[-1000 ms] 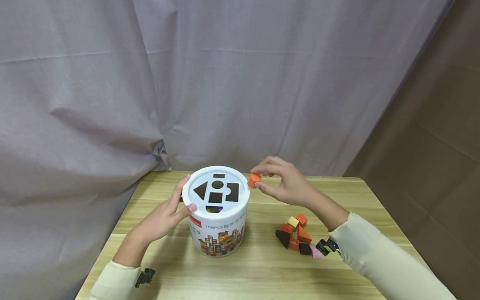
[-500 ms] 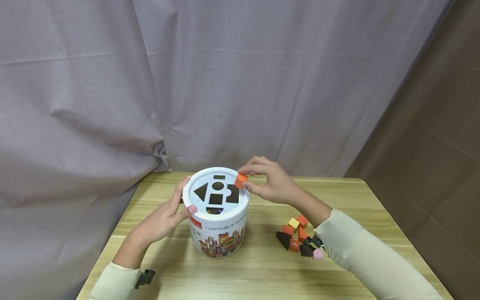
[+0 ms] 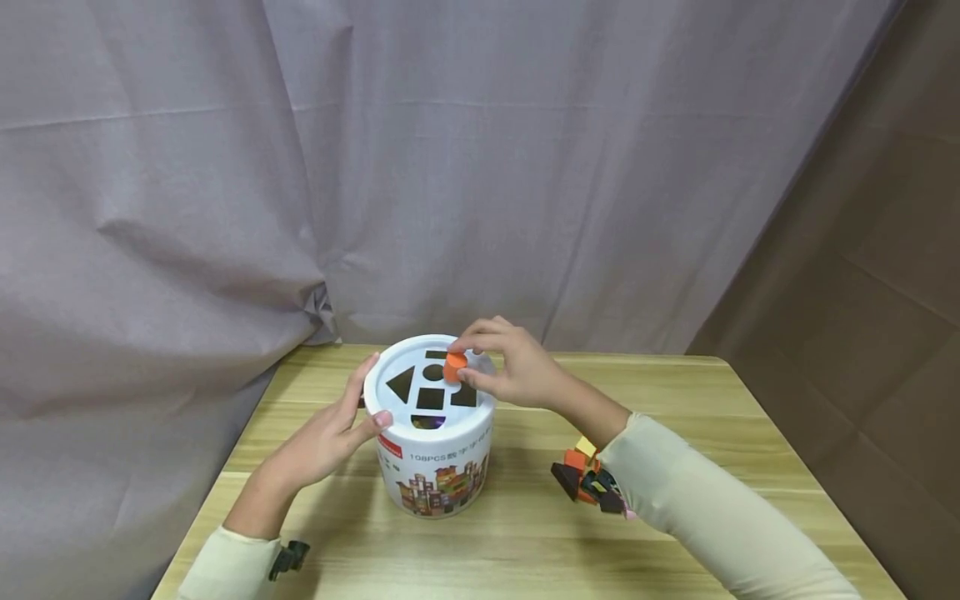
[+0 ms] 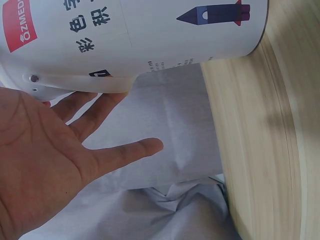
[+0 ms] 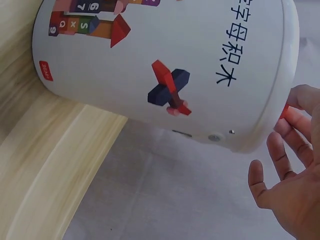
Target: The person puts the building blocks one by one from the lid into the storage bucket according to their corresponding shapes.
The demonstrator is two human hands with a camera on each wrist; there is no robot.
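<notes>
A white toy-block bucket [image 3: 435, 479] stands upright on the table, its lid [image 3: 395, 407] cut with triangle, round, square and other holes. My left hand [image 3: 318, 446] holds the bucket's left side, thumb on the lid's rim and fingers along the wall. The left wrist view has those fingers beside the bucket's white handle strap [image 4: 75, 82]. Between thumb and fingertips my right hand [image 3: 517, 367] pinches an orange cylinder block [image 3: 453, 367], close over the lid, overlapping the round hole's right edge. In the right wrist view only a sliver of the block [image 5: 284, 112] shows behind the rim.
Right of the bucket lies a small pile of blocks, among them a black triangular block [image 3: 566, 480] and a yellow block [image 3: 586, 447]. My right sleeve [image 3: 697, 492] and its wrist camera hide part of the pile. A grey curtain [image 3: 480, 208] hangs behind the wooden table [image 3: 480, 558].
My right hand has carried the orange cylinder block leftward, from beside the bucket's right rim to over the lid near the round hole. The left hand and bucket have hardly moved.
</notes>
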